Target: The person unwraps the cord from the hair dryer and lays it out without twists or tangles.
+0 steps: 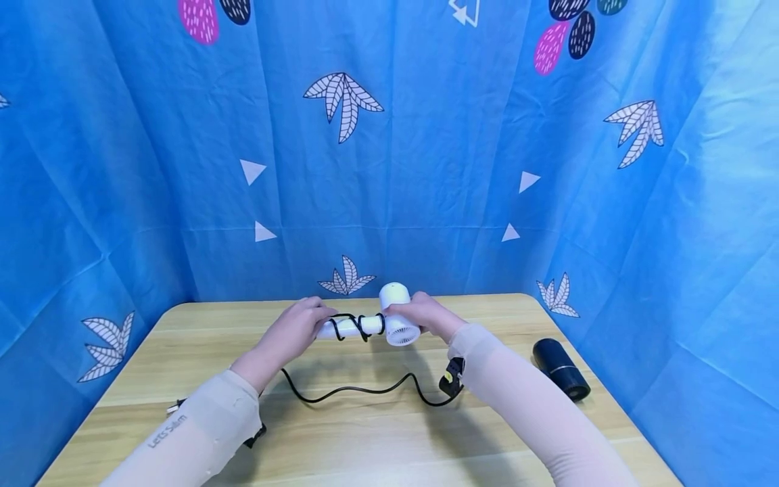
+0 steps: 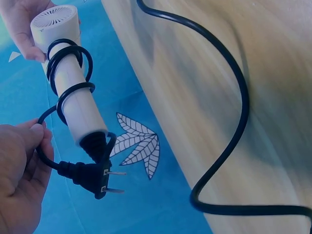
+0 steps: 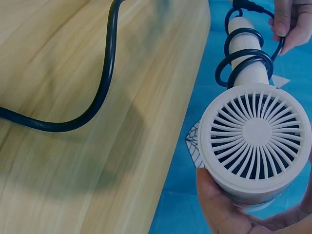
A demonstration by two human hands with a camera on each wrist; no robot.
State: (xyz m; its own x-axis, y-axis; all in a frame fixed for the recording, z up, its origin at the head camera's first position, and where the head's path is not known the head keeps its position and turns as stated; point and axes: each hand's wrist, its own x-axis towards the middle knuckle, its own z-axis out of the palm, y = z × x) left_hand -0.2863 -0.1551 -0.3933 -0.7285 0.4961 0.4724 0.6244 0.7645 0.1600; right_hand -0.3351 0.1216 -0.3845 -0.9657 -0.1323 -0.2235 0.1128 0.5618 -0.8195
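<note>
A white hair dryer is held up over the far part of the table, its round slotted grille facing the right wrist camera. My right hand grips the dryer's barrel, thumb on one side and fingers on the other. Black power cord loops several times round the handle. Between thumb and fingers, my left hand pinches the cord close to its end. The two-pronged plug dangles beside the handle's base in the left wrist view, prongs pointing away from that hand.
A black cylinder lies on the wooden table at the right. Another black cable runs across the table between the forearms. Near the left forearm is a small metal-tipped item. Blue patterned cloth surrounds the table.
</note>
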